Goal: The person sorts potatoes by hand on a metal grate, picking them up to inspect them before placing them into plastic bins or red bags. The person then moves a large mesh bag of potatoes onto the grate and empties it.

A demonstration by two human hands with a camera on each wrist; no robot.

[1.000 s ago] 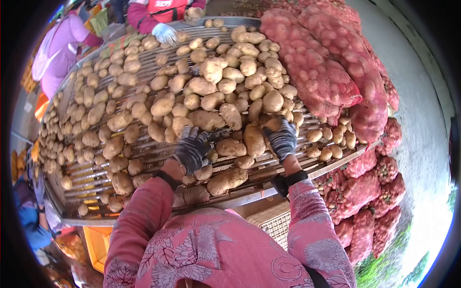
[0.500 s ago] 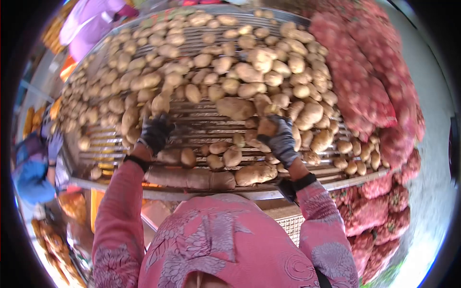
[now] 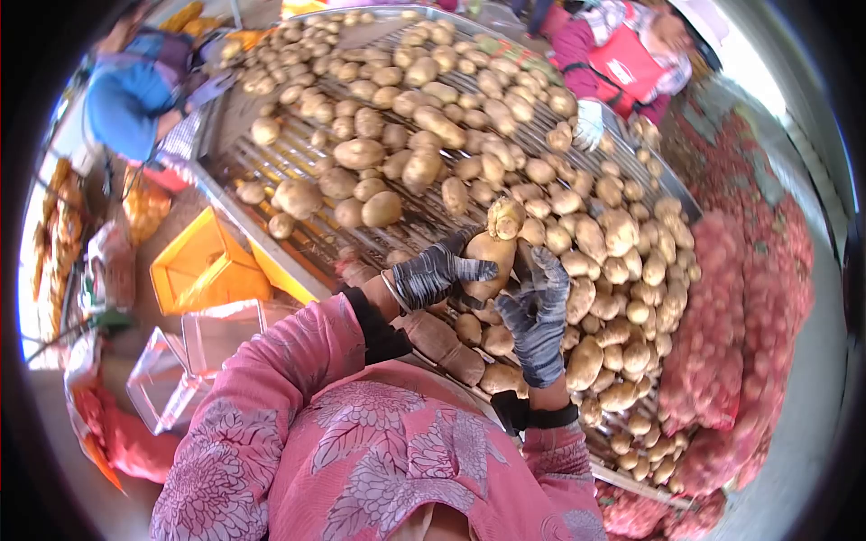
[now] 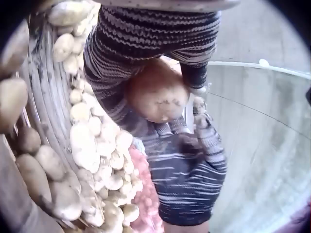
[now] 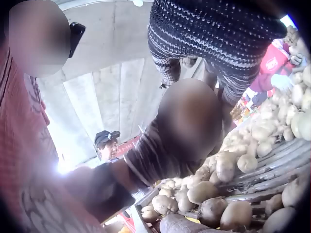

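Observation:
A large potato [image 3: 488, 263] with a knobbly end is in my left hand [image 3: 437, 275], which wears a dark striped glove. In the left wrist view, the fingers of the left hand [image 4: 141, 48] curl round the potato [image 4: 158, 94]. My gloved right hand [image 3: 538, 325] is close beside it, fingers spread and fairly straight, fingertips near the potato's side. From the right wrist, the right hand [image 5: 209, 46] shows above a blurred patch that hides the held potato. Many loose potatoes [image 3: 618, 230] lie on the slatted metal table [image 3: 316, 225] beneath.
Red mesh sacks [image 3: 713, 316] of potatoes are stacked on the right. A yellow crate [image 3: 207, 266] stands left of the table beside clear plastic bags [image 3: 185, 361]. One person in blue [image 3: 135, 95] is at the far left, another in a red apron [image 3: 627, 63] across the table.
The head view has swung left. My hands, apart over the slats half a second ago, are now together, the left holding the large potato. The right no longer grips the brown potato.

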